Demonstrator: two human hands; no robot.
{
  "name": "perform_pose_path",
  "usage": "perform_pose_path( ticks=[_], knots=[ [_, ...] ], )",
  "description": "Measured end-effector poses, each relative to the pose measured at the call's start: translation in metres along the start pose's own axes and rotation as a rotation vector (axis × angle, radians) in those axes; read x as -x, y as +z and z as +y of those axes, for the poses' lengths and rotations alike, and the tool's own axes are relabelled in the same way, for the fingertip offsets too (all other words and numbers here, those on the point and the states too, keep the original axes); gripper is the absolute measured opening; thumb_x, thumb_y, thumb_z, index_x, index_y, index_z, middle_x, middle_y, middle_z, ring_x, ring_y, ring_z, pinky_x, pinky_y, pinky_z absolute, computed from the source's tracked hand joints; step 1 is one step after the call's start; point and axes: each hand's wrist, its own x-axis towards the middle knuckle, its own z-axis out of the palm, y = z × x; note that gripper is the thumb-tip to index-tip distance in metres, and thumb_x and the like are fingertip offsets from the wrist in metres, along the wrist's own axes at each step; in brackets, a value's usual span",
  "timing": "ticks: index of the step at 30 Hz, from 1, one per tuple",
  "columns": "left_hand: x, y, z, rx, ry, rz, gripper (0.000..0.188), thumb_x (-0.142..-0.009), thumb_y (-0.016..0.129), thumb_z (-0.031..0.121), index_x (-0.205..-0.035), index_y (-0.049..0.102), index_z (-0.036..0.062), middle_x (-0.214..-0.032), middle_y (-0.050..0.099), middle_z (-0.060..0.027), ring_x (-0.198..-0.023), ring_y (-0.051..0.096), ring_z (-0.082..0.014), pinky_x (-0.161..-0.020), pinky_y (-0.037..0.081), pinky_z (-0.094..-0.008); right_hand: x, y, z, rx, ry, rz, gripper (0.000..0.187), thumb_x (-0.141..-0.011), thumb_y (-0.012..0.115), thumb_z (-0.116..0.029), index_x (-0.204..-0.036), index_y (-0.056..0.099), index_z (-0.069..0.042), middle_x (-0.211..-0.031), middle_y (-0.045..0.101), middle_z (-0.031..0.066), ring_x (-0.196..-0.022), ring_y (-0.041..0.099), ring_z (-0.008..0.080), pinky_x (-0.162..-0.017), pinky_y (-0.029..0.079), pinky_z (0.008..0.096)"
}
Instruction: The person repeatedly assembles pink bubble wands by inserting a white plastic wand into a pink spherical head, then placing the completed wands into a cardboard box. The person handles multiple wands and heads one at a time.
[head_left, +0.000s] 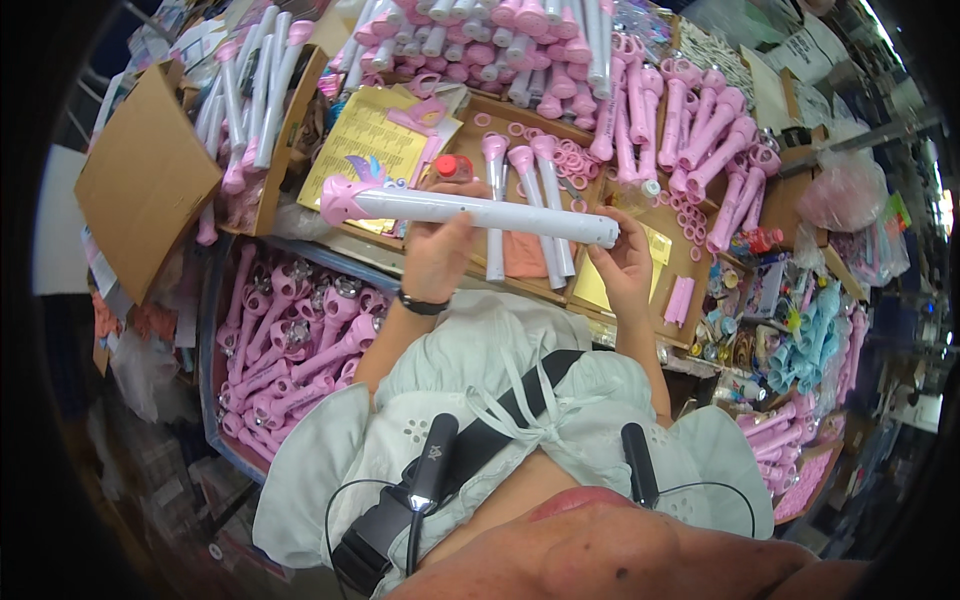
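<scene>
I hold a long white toy wand (490, 212) with a pink head on its left end, level across my chest. My left hand (437, 250) grips the tube near the middle, a dark band on that wrist. My right hand (625, 262) pinches the tube's right end at the fingertips. Right behind the wand, three more white wands with pink tops (522, 195) lie on a shallow brown tray (690, 262), beside loose pink rings (572, 160) and a small red-capped bottle (453, 166).
A blue bin (208, 330) of pink wand handles stands at my lower left. Cardboard boxes (145, 180) with white wands sit at upper left. Heaps of pink handles (715, 140) fill the back and right. Light-blue parts (805, 340) lie at right. A yellow sheet (365, 145) lies behind.
</scene>
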Motion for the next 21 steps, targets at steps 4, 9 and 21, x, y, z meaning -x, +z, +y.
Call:
perform_pose_path(
  ticks=[4,9,21],
  knots=[
    [-0.002,0.005,-0.003,-0.105,0.051,-0.086,0.037,-0.085,0.052,-0.006,-0.118,0.044,0.0080,-0.121,0.053,-0.0130,-0.119,0.046,-0.0285,-0.101,0.037,-0.0399,0.002,0.006,0.003,0.002,-0.015,0.009,0.045,-0.081,0.058,0.007,-0.123,0.042,0.001,-0.121,0.051,0.0111,-0.107,0.052,0.0181,-0.091,0.043,0.0319],
    [-0.002,0.007,-0.004,-0.330,0.127,-0.080,0.051,-0.081,0.053,-0.010,-0.127,0.037,0.0080,-0.123,0.052,-0.0127,-0.117,0.049,-0.0251,-0.099,0.039,-0.0375,0.007,0.004,0.007,-0.034,0.078,0.031,0.043,-0.082,0.059,0.004,-0.122,0.043,0.001,-0.116,0.052,0.0107,-0.101,0.053,0.0170,-0.084,0.048,0.0317],
    [-0.001,0.008,0.006,-0.385,0.160,-0.175,0.060,-0.083,0.051,-0.008,-0.135,0.027,0.0064,-0.126,0.048,-0.0156,-0.116,0.050,-0.0262,-0.098,0.040,-0.0390,0.014,-0.013,0.049,-0.384,0.526,-0.064,0.040,-0.091,0.050,-0.030,-0.119,0.047,-0.002,-0.088,0.058,0.0060,-0.070,0.055,0.0130,-0.060,0.044,0.0229]
  ],
)
